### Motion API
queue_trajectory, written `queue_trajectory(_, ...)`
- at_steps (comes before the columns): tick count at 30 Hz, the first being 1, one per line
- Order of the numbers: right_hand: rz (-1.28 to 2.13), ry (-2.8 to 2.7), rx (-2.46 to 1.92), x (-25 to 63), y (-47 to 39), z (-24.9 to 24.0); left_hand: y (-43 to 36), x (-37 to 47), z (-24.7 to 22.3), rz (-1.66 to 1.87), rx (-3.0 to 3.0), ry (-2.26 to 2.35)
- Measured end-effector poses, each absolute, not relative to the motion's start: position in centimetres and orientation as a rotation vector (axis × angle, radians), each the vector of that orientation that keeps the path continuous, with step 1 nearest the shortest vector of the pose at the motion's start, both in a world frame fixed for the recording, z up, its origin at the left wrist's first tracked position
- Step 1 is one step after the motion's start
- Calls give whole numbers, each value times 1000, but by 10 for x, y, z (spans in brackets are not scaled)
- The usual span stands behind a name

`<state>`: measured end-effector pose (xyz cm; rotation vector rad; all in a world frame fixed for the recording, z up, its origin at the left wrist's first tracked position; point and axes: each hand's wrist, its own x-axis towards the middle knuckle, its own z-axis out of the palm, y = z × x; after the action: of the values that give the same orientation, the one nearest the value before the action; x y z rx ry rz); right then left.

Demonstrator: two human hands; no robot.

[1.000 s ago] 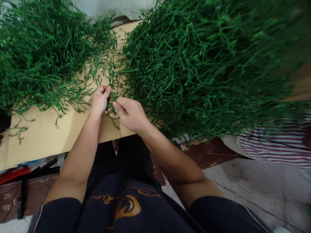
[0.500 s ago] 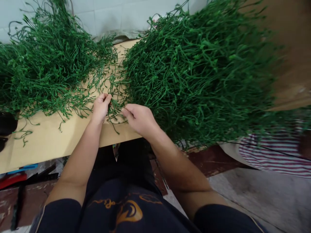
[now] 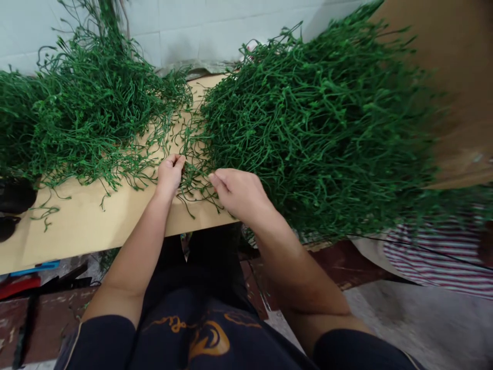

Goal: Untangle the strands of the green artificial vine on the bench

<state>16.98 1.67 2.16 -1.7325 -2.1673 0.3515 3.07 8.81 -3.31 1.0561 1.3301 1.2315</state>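
Observation:
Two big heaps of thin green plastic stems lie on a tan board (image 3: pixel 80 226): a left heap (image 3: pixel 84 113) and a larger right heap (image 3: pixel 308 139). My left hand (image 3: pixel 169 174) pinches a few loose green stems (image 3: pixel 192 174) at the gap between the heaps, fingertips closed on them. My right hand (image 3: pixel 241 192) sits close beside it at the near edge of the right heap, with thumb and forefinger closed on the same tangle of stems. Both forearms reach up from my lap.
A white tiled wall (image 3: pixel 215 31) stands behind the board. A brown cardboard sheet (image 3: pixel 454 67) rises at the right. Striped cloth (image 3: pixel 442 262) lies at the lower right. Red and blue items (image 3: pixel 26 277) sit under the board's left side. A dark object (image 3: pixel 13 200) rests at the far left.
The view has tilted upward, showing more wall. My two hands have parted slightly, the right one sliding rightward along the stems while the left keeps its pinch.

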Motion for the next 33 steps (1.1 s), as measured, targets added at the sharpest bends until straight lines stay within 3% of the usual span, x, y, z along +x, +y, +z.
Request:
queue_trajectory(4,386,-2220,-1697,163,11,25,92,30,-35,1238,1085,1329)
queue_trajectory(10,520,-2403,-949,157,-35,55,108,17,-36,1397,867,1483)
queue_trajectory(16,-112,-1770,-1732,223,12,66,90,15,-27,1209,894,1186)
queue_trajectory(19,-223,-1669,-1765,226,33,55,86,13,-25,1184,853,1108)
queue_trajectory(25,63,-2155,-1502,154,44,13,86,11,-24,1099,858,934)
queue_trajectory(33,314,-2191,-1474,140,36,3,90,17,-26,1134,902,1072)
